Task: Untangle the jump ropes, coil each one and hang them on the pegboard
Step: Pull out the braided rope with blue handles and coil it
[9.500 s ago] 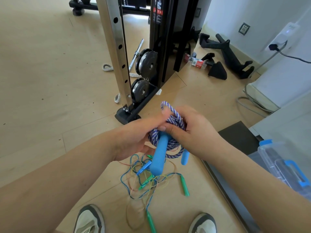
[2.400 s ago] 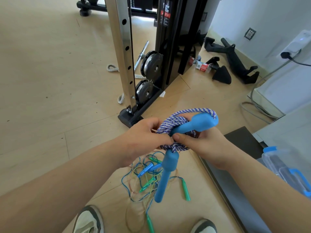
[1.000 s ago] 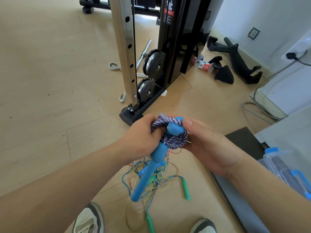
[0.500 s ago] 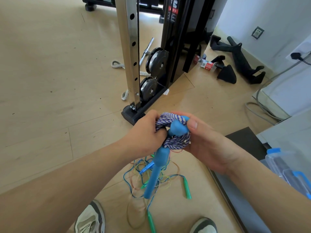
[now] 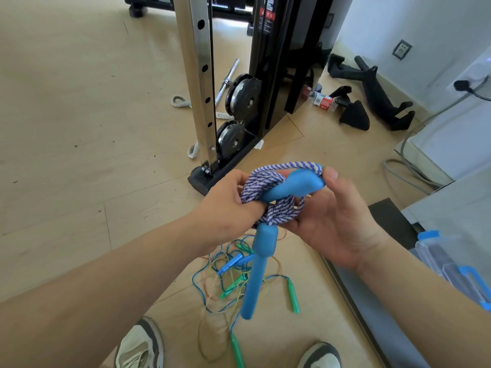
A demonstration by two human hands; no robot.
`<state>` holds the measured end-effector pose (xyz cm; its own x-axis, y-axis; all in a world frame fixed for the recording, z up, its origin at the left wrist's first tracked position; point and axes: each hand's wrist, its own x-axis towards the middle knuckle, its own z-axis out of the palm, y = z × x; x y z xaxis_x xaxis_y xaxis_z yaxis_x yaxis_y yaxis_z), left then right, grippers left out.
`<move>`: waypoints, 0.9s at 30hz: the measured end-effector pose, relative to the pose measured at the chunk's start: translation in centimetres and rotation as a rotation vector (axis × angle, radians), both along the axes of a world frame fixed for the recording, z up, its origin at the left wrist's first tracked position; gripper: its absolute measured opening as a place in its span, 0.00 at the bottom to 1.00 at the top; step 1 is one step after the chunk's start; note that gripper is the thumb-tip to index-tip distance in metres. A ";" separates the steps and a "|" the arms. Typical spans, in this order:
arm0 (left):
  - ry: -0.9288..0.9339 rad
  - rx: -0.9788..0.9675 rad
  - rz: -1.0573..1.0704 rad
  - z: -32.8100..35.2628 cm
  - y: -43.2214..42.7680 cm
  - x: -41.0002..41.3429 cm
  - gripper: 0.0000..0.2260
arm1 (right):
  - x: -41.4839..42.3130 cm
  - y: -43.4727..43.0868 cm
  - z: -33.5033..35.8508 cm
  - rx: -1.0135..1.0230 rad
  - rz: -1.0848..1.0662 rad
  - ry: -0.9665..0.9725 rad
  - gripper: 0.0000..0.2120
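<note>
- The left hand point(image 5: 228, 205) has its fingers curled round the coils of the braided jump rope point(image 5: 268, 192). Its fingertips are hidden behind the blue-and-white strands.
- The right hand point(image 5: 334, 221) cradles the same bundle from beneath, palm up. Its thumb presses on the end of the upper blue handle point(image 5: 292, 185), and its fingers are mostly hidden behind the rope.
- The bundle is held in the air between both hands, above the floor. How its strands cross inside cannot be made out.
- The lower blue handle point(image 5: 259, 272) hangs down from the bundle and covers part of the tangle of thin ropes point(image 5: 212, 280) lying on the floor.
- In that tangle blue, green and yellowish cords overlap, and which cord joins which handle cannot be told. One green handle point(image 5: 293, 296) lies at its right side, and another green handle point(image 5: 236, 349) near the bottom edge is blurred.
- A clear plastic box point(image 5: 435, 251) with blue latches is cut off at the right edge. What is in it cannot be made out through the lid.
- Two shoes point(image 5: 140, 346) are cut off by the bottom edge.
- The gym machine post point(image 5: 198, 83) runs out of view at the top, with weight plates point(image 5: 243, 96) beside it.
</note>
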<state>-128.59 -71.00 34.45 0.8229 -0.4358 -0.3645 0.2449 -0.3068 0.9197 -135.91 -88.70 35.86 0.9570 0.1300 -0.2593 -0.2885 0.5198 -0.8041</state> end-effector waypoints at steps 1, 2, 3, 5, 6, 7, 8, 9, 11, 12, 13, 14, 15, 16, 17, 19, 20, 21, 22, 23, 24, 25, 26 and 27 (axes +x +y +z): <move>0.027 -0.026 0.026 -0.1 0.0 0.1 0.14 | 0.0 0.0 0.0 -0.001 -0.005 -0.004 0.47; 0.058 -0.060 0.046 -0.2 0.0 0.2 0.16 | 0.0 0.1 -0.1 -0.020 -0.002 -0.010 0.49; 0.090 -0.096 0.060 -0.3 0.0 0.3 0.17 | 0.0 0.2 -0.1 -0.039 0.006 -0.017 0.51; 0.163 -0.161 0.088 -0.4 0.0 0.4 0.19 | 0.1 0.1 -0.2 -0.039 -0.006 -0.021 0.56; 0.203 -0.195 0.108 -0.5 0.1 0.5 0.19 | 0.1 0.0 -0.1 -0.039 -0.021 -0.028 0.57; 0.233 -0.227 0.126 -0.5 0.3 0.7 0.17 | 0.2 -0.2 -0.1 -0.049 -0.033 -0.039 0.56; 0.248 -0.250 0.138 -0.5 0.4 0.8 0.16 | 0.2 -0.3 0.0 -0.063 -0.037 -0.051 0.55; 0.248 -0.261 0.145 -0.4 0.5 0.9 0.14 | 0.3 -0.2 0.1 -0.081 -0.034 -0.056 0.54; 0.224 -0.285 0.131 -0.3 0.6 0.9 0.15 | 0.5 0.2 -0.2 -0.140 -0.069 -0.044 0.49; 0.208 -0.298 0.109 -0.1 0.5 0.7 0.16 | 0.6 0.4 -0.4 -0.179 -0.120 -0.023 0.45; 0.188 -0.304 0.080 0.0 0.3 0.5 0.17 | 0.7 0.6 -0.5 -0.208 -0.173 0.006 0.39; 0.171 -0.304 0.052 0.2 0.1 0.3 0.17 | 0.8 0.7 -0.6 -0.225 -0.206 0.019 0.35; 0.162 -0.306 0.034 0.3 -0.1 0.3 0.17 | 0.8 0.8 -0.6 -0.238 -0.212 0.013 0.31; 0.161 -0.307 0.025 0.5 0.0 0.3 0.17 | 0.8 0.8 -0.5 -0.257 -0.202 -0.003 0.29; 0.162 -0.297 0.012 0.7 0.2 0.5 0.17 | 0.8 1.0 -0.4 -0.282 -0.192 -0.012 0.27; 0.165 -0.249 -0.032 0.9 0.4 1.0 0.17 | 0.6 1.1 -0.5 -0.364 -0.200 -0.012 0.27; 0.172 -0.231 -0.049 1.0 0.5 1.1 0.18 | 0.6 1.1 -0.8 -0.411 -0.203 -0.011 0.28; 0.197 -0.235 -0.066 1.0 0.5 1.2 0.19 | 0.6 1.2 -1.0 -0.431 -0.205 -0.006 0.28; 0.240 -0.257 -0.096 1.1 0.6 1.2 0.19 | 0.6 1.1 -1.1 -0.424 -0.215 0.003 0.28; 0.286 -0.289 -0.143 1.2 0.7 1.2 0.20 | 0.7 1.0 -1.2 -0.401 -0.231 0.014 0.26; 0.321 -0.315 -0.195 1.3 0.9 1.2 0.20 | 0.8 0.8 -1.3 -0.379 -0.243 0.019 0.25; 0.332 -0.322 -0.235 1.4 1.1 1.2 0.19 | 0.9 0.6 -1.3 -0.369 -0.245 0.015 0.25; 0.317 -0.311 -0.249 1.4 1.2 1.2 0.17 | 1.0 0.6 -1.4 -0.372 -0.238 0.006 0.25; 0.282 -0.286 -0.232 1.3 1.3 1.2 0.16 | 1.0 0.6 -1.5 -0.380 -0.225 -0.003 0.26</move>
<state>-127.37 -69.68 35.80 0.5775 -0.7127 -0.3982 0.4524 -0.1266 0.8828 -134.92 -88.15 34.32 0.9514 -0.1861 -0.2453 -0.1988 0.2367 -0.9510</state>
